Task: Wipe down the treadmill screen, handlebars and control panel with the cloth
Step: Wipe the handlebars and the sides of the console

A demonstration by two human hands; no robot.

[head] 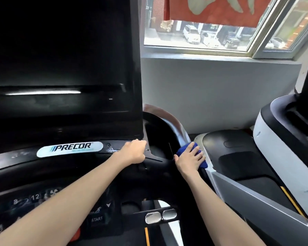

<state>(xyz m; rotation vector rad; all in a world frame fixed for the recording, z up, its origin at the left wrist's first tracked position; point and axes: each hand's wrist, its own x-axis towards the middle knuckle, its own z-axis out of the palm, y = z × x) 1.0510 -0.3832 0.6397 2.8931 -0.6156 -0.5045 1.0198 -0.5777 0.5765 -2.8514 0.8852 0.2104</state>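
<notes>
A large dark treadmill screen (60, 68) fills the upper left, with a Precor badge (69, 149) below it. My right hand (189, 159) presses a blue cloth (184, 150) onto the silver right handlebar (178, 128), fingers spread over the cloth. My left hand (134, 151) rests with curled fingers on the console edge just below the screen's right corner and holds nothing that I can see. The control panel (34, 201), with numbers and a START button (97, 219), lies under my left forearm.
Metal pulse sensors (160, 216) sit on the centre bar at the bottom. A second treadmill (283, 139), white and black, stands close on the right. A grey wall and a window (203, 29) lie ahead.
</notes>
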